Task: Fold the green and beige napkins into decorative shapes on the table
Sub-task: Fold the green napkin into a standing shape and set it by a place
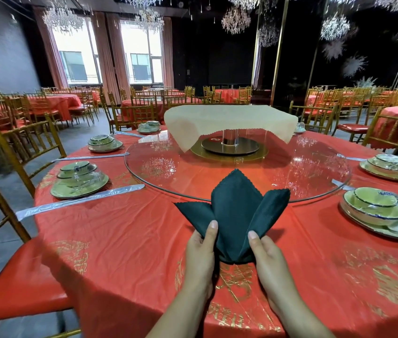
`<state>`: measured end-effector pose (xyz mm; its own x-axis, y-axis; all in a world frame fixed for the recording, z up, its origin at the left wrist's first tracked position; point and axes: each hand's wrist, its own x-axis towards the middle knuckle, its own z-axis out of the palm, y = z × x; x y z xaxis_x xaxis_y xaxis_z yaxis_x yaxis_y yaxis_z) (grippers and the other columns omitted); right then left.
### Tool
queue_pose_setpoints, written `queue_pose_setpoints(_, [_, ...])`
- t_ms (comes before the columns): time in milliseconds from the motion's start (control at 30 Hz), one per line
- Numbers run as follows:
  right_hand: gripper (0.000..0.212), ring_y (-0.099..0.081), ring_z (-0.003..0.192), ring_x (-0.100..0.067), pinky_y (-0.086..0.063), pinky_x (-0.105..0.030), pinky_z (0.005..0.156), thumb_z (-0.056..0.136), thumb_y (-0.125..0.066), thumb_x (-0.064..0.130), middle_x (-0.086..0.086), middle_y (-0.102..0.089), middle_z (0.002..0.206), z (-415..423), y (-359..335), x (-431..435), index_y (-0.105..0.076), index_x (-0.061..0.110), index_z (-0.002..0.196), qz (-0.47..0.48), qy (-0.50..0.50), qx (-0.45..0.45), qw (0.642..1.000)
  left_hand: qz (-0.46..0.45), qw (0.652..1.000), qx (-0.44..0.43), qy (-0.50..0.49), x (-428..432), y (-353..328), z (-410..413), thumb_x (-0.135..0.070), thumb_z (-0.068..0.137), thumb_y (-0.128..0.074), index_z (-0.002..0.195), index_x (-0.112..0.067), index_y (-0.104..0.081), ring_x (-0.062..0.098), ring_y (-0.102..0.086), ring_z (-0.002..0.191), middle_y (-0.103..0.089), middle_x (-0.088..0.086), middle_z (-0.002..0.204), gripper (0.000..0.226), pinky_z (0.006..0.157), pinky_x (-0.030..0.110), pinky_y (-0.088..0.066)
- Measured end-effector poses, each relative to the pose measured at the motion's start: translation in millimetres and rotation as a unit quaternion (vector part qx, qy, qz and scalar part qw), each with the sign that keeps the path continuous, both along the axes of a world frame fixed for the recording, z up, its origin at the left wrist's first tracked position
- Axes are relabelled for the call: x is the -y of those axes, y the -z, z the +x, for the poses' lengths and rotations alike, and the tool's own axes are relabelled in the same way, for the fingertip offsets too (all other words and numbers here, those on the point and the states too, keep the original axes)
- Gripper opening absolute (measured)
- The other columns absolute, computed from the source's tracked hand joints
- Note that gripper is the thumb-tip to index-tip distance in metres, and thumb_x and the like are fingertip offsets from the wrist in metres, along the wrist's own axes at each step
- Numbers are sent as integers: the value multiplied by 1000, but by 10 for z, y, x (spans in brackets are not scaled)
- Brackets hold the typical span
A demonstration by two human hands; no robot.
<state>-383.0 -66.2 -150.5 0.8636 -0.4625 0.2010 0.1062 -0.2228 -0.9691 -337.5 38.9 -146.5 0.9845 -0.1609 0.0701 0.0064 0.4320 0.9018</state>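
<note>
Just this side of the glass turntable (303,172), on the red desk (124,240), the green napkin (235,215) stands fanned into three points. The left hand (200,252) and right hand (266,254) pinch its base, likely keeping the folds gathered. The beige napkin (229,123) hangs draped above the turntable's centre.

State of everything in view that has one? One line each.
green napkin, folded into three points, held at its base.
beige napkin, unfolded, draped over the centre stand.
left hand, pinches green napkin's left fold.
right hand, pinches its right fold.
dish sets, stacked, plastic-wrapped.
</note>
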Motion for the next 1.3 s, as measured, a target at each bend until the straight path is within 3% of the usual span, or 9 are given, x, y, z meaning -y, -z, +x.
queue_pose_setpoints(200, [102,-60,95,-22,-45,-45,90,43,-33,99,-10,-63,99,-29,-24,-31,-57,10,87,6,-3,-13,1000,12,1000,-3,9,-41,-26,8,-27,92,-51,106,-2,-65,30,-67,99,-71,14,103,32,92,46,-50])
queue_pose_setpoints(333, [41,-60,99,-14,-44,-42,95,83,-43,60,0,-65,103,-44,-77,-65,-55,21,93,38,-39,-6,999,0,1000,-12,6,-41,-33,-7,-36,83,-58,109,-5,-63,30,-65,103,-70,13,107,40,97,51,-46])
queue_pose_setpoints(467, [91,-60,102,-21,-46,-44,94,50,-35,95,-7,-65,105,-22,-44,-84,-58,19,93,19,-28,-28,999,-3,1000,-8,26,-42,-37,-15,-48,79,-64,109,-5,-64,31,-64,104,-69,15,109,53,100,54,-43])
queue_pose_setpoints(533, [96,-61,98,-22,-45,-45,94,44,-35,98,-7,-65,100,-24,-23,-56,-56,17,92,28,-25,-24,999,-23,1000,-6,20,-42,-53,-19,-55,68,-70,112,-7,-62,32,-63,107,-68,15,111,66,101,54,-42])
queue_pose_setpoints(733, [14,-58,102,-12,-43,-37,93,92,-40,44,11,-61,104,-24,12,-79,-50,33,91,36,-21,-4,999,-17,999,2,33,-31,-17,-40,-67,56,-73,109,-7,-66,33,-63,107,-68,16,110,81,101,52,-42])
queue_pose_setpoints(800, [19,-59,100,-15,-44,-40,94,91,-40,47,7,-63,103,-18,19,-92,-52,33,90,35,-21,-10,999,-5,999,0,42,-32,-19,-53,-67,59,-71,108,-5,-66,33,-63,105,-68,17,109,80,100,53,-42])
queue_pose_setpoints(933, [75,-62,94,-9,-47,-37,88,54,-40,92,9,-67,96,-35,-6,-101,-58,29,90,42,-16,-2,999,5,1000,-1,21,-46,-34,-47,-64,66,-66,109,-5,-66,33,-64,105,-69,17,109,73,100,55,-42])
queue_pose_setpoints(1133, [31,-61,98,-13,-46,-40,93,88,-41,54,9,-65,96,-13,-85,-177,-57,27,88,37,-11,3,999,-2,999,-11,39,-41,-66,-64,-54,79,-60,113,-6,-63,32,-63,106,-68,16,111,59,101,53,-41])
queue_pose_setpoints(1300, [81,-48,116,-19,-36,-42,103,65,-22,77,-1,-53,116,80,-29,-86,-57,20,111,-69,26,-26,997,-2,999,-11,49,-39,-69,18,-47,81,-56,115,-9,-61,29,-63,107,-68,12,111,51,102,52,-41])
